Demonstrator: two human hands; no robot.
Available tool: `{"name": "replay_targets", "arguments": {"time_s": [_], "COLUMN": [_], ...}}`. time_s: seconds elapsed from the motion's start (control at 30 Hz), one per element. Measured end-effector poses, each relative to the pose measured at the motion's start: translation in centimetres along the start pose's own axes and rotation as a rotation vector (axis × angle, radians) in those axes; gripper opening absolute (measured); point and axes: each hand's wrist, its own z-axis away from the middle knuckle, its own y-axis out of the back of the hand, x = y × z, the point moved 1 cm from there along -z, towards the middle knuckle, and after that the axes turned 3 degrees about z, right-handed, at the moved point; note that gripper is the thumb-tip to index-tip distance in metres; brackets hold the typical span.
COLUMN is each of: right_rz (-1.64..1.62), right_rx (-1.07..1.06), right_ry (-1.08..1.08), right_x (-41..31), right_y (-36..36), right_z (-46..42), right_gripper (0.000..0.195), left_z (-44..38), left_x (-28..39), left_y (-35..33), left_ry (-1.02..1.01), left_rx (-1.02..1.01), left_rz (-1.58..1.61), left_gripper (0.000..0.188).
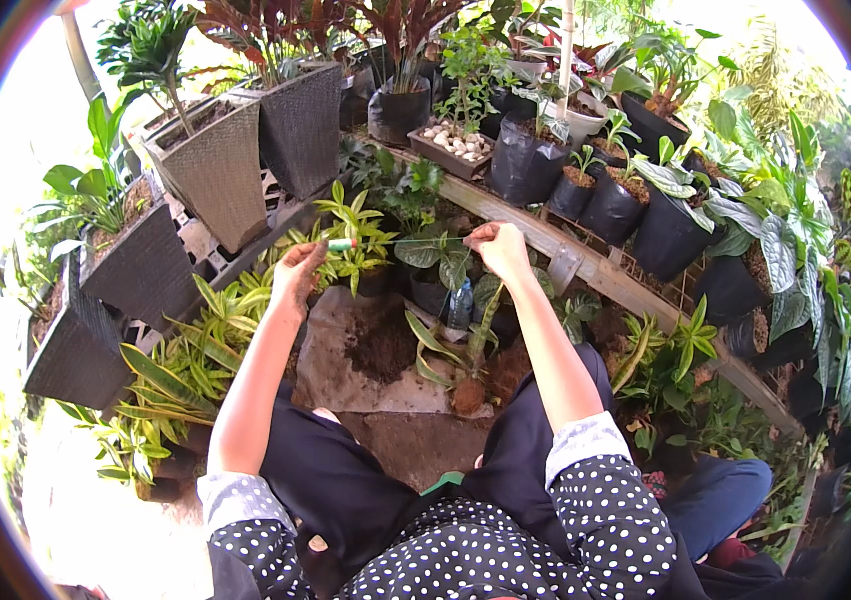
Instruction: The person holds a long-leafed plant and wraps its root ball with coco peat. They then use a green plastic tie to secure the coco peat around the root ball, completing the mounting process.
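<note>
My left hand (299, 276) grips a small green spool of thread (340, 245) by its end, raised above the ground in front of me. A thin green thread (421, 240) stretches from it across to my right hand (499, 246), whose fingertips are pinched around the thread. Below my right hand a plant with a thick stem (479, 341) and long leaves rises from a round brown root ball (468, 396). Beside it, dark loose soil (380, 346) lies on a pale sheet (320, 352). A blue-tinted clear plastic bottle (460, 304) stands behind the plant.
Tall dark planters (211, 172) line the left. Black plastic grow bags (526, 165) and a tray of white pebbles (457, 144) stand along a rail (605, 281) on the right. Low yellow-green plants (230, 307) crowd the left. Another person's bent leg (722, 499) is at lower right.
</note>
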Motion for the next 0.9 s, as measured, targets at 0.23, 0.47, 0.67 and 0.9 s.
{"name": "replay_targets", "arguments": {"time_s": [0.23,0.47,0.67,0.9], "right_rz": [0.393,0.483,0.219,-0.563], "right_rx": [-0.161,-0.776,-0.576,-0.611], "right_ry": [-0.014,0.245,0.292,0.163], "right_x": [-0.8,-0.7,-0.8,-4.0], "right_y": [-2.7,-8.6,-7.6,-7.2], "right_z": [1.7,3.8,3.0,5.0], "right_gripper": [0.012,0.055,0.047,0.043], "left_z": [-0.8,-2.0,-0.8,0.1], "left_x": [0.5,-0.8,-0.7,-2.1], "left_y": [2.1,3.2,0.4,-2.7], "left_ry": [-0.102,-0.171,-0.089,0.013], "left_rx": [0.178,0.118,0.009,-0.153], "left_rz": [-0.029,-0.011,-0.059,-0.146], "left_gripper": [0.037,0.039,0.030,0.034]}}
